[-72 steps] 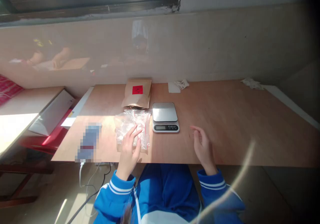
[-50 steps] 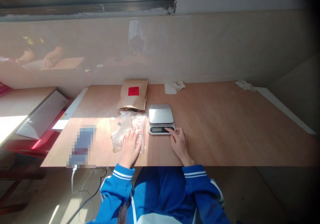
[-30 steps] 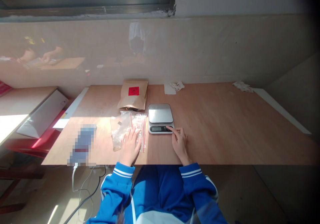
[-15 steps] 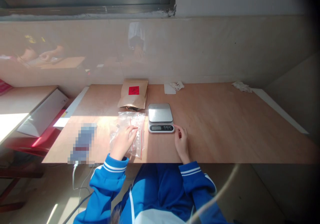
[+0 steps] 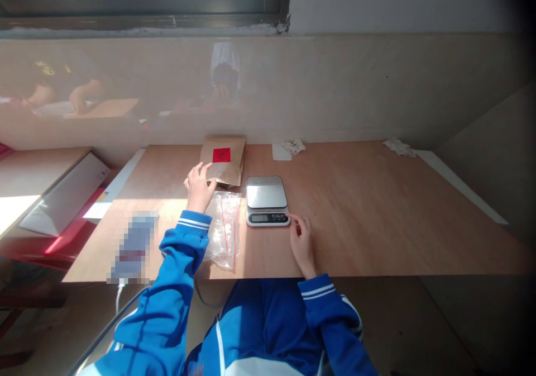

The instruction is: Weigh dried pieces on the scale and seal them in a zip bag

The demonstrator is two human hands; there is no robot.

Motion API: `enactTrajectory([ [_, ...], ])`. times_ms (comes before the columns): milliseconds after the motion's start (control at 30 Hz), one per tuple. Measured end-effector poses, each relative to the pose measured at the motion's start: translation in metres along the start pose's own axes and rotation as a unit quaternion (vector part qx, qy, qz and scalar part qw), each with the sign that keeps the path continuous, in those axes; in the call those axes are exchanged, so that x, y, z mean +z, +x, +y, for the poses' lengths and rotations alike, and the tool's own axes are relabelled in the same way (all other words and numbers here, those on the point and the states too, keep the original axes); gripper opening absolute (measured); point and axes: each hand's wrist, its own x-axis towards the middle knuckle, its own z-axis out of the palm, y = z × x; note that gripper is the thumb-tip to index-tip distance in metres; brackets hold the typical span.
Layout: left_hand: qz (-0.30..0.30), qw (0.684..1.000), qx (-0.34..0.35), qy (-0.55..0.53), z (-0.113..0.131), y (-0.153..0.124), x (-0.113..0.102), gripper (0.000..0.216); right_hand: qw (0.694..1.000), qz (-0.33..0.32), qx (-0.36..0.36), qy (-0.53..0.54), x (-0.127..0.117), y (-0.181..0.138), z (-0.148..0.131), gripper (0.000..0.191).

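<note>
My left hand (image 5: 198,187) reaches forward, fingers apart, to the near left corner of a brown paper bag (image 5: 224,158) with a red label, and it holds nothing. Clear zip bags with red seal lines (image 5: 224,228) lie under my left forearm. My right hand (image 5: 300,238) rests on the wooden table (image 5: 377,208) just right of a small digital kitchen scale (image 5: 267,198). Its forefinger points at the scale's right front corner, the other fingers loosely curled, nothing in them.
A blurred flat object (image 5: 132,247) lies near the table's front left edge. Crumpled white paper (image 5: 293,147) and more of it (image 5: 400,147) sit along the back edge by the wall. A white box (image 5: 62,194) leans on the neighbouring table at left.
My left hand has left the clear zip bags and reached forward to the brown paper bag. My right forefinger came off the scale's buttons and now rests beside the scale.
</note>
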Motion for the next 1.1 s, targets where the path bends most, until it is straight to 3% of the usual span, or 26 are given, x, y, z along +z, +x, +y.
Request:
enactTrajectory([
  [233, -0.010, 0.998, 0.047, 0.040, 0.012, -0.004, 0.029, 0.053, 1.000, -0.017, -0.007, -0.006, 0.000, 0.000, -0.005, 0.033],
  [400, 0.002, 0.999, 0.000, 0.044, -0.005, 0.007, 0.045, 0.042, 1.000, -0.011, -0.005, -0.012, -0.001, 0.000, -0.008, 0.032],
  [667, -0.065, 0.998, 0.008, 0.017, -0.025, 0.008, 0.038, 0.043, 0.996, -0.028, -0.075, -0.036, 0.004, -0.006, -0.020, 0.031],
  [767, -0.066, 0.997, 0.021, 0.030, -0.026, 0.007, 0.036, 0.052, 0.992, -0.066, -0.105, -0.022, 0.016, -0.016, -0.040, 0.033],
  [867, -0.042, 0.999, 0.013, 0.016, -0.025, 0.009, 0.035, 0.044, 0.978, -0.131, -0.160, -0.008, 0.035, -0.030, -0.070, 0.038],
  [1000, -0.014, 1.000, -0.017, -0.009, -0.022, 0.016, 0.030, 0.034, 0.925, -0.243, -0.290, -0.036, 0.066, -0.045, -0.107, 0.049],
  [1100, 0.025, 0.999, -0.019, -0.016, -0.021, 0.023, 0.020, 0.029, 0.911, -0.251, -0.315, -0.092, 0.092, -0.052, -0.111, 0.048],
])
